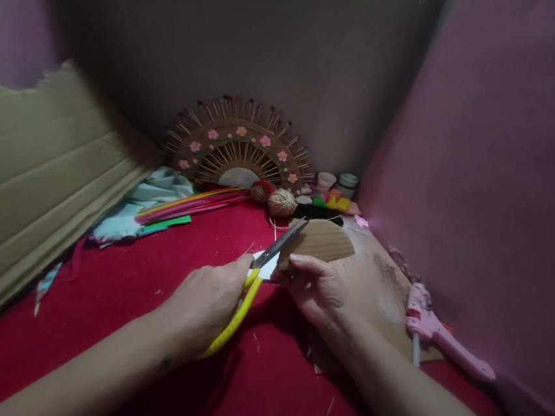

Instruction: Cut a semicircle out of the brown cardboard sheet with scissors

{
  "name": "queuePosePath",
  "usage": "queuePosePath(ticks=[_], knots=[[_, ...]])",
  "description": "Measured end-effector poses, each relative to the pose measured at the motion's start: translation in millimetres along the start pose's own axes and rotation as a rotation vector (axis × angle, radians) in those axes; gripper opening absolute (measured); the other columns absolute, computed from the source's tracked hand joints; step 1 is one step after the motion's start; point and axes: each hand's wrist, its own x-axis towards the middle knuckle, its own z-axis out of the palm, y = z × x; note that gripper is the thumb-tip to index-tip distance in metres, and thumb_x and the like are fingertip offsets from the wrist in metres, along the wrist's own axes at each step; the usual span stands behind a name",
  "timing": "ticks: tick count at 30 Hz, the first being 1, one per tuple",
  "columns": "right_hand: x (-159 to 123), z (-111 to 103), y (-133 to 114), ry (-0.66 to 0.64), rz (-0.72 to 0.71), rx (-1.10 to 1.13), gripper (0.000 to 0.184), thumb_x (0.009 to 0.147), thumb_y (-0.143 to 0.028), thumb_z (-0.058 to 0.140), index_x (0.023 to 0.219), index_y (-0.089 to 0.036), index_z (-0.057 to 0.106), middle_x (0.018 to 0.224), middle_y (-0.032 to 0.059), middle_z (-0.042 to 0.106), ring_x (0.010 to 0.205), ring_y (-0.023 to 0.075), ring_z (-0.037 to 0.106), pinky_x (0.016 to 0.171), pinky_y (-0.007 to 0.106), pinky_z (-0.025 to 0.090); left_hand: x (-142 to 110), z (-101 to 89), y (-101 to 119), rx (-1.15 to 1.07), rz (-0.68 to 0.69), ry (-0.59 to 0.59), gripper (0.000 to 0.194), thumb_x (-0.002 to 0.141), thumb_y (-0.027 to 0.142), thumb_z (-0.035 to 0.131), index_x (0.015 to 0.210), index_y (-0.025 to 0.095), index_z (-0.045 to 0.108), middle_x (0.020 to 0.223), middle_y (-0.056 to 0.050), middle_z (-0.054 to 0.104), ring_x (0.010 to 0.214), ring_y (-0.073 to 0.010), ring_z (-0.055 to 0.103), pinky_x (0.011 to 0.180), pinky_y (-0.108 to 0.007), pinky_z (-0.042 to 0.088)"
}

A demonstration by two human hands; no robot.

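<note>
My left hand (pixel 208 303) is closed round the yellow handles of a pair of scissors (pixel 259 272). The steel blades point up and right into the edge of a curved piece of brown cardboard (pixel 322 241). My right hand (pixel 322 289) pinches that cardboard piece from below, thumb on its near edge. Both hands hover just above a red cloth (pixel 166 271) on the floor.
A half-round stick-and-flower ornament (pixel 239 147) leans on the back wall. Balls of twine (pixel 281 202), coloured paper strips (pixel 189 205), small jars (pixel 326 180) and felt scraps lie before it. A pink glue gun (pixel 441 333) rests on a cardboard sheet (pixel 387 276) at right. Corrugated cardboard (pixel 33 172) stands left.
</note>
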Motion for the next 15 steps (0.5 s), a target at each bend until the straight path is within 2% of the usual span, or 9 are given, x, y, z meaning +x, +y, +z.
queuePosePath(ticks=[6, 15], knots=[[0.3, -1.3, 0.4, -0.011, 0.027, -0.015, 0.010, 0.057, -0.007, 0.064, 0.063, -0.014, 0.068, 0.059, 0.0003, 0.070, 0.055, 0.0147, 0.062, 0.075, 0.035, 0.055, -0.8, -4.7, 3.9, 0.068, -0.030, -0.039, 0.028, 0.086, 0.028, 0.035, 0.108, 0.016, 0.047, 0.083, -0.012, 0.067, 0.070, -0.0282, 0.065, 0.057, -0.034, 0.038], [0.6, -3.9, -3.9, 0.017, 0.053, -0.022, 0.006, 0.057, -0.009, 0.064, 0.059, -0.012, 0.069, 0.057, 0.0027, 0.071, 0.053, 0.0147, 0.063, 0.062, 0.029, 0.054, -1.6, -5.8, 2.6, -0.015, -0.067, -0.014, 0.030, 0.087, 0.036, 0.034, 0.107, 0.018, 0.047, 0.086, -0.012, 0.066, 0.075, -0.0296, 0.065, 0.062, -0.037, 0.041]])
